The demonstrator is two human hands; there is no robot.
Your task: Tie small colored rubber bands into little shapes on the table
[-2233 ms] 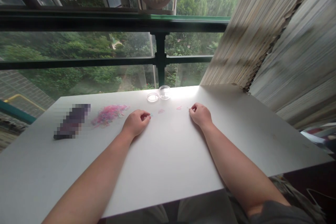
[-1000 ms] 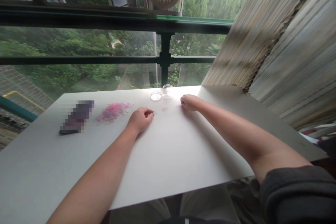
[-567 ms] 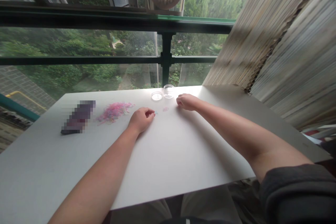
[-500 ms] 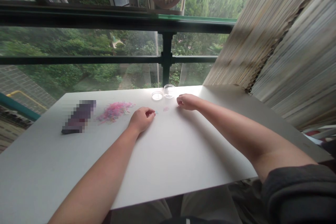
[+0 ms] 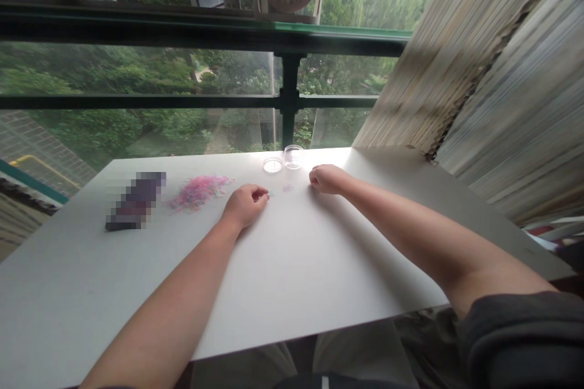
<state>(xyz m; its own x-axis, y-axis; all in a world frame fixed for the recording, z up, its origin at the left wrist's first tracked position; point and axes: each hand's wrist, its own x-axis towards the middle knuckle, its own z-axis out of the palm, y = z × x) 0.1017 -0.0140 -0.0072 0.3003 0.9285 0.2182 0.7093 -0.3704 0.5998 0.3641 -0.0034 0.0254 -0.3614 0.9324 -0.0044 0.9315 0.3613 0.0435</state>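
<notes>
My left hand (image 5: 246, 205) rests on the white table with thumb and forefinger pinched together. A tiny pale green band-like piece (image 5: 271, 193) shows at those fingertips. To its right lie a few small pink bands (image 5: 287, 188) on the tabletop. My right hand (image 5: 326, 179) is closed, just right of the pink bands; whatever its fingers hold is hidden. Behind the hands stand a clear round container (image 5: 294, 158) and, beside it, a flat clear lid (image 5: 273, 165). Left of my left hand is a loose pile of thin pink and mixed-colour bands (image 5: 199, 192).
A dark flat object, blurred by pixels (image 5: 137, 200), lies on the left of the white table (image 5: 274, 292). Along the far edge run a window with a dark green rail (image 5: 182, 102) and, at right, a striped curtain (image 5: 410, 73).
My right hand has shifted very slightly right, still closed. The left hand keeps its pinch in nearly the same place. The view has tilted a touch.
</notes>
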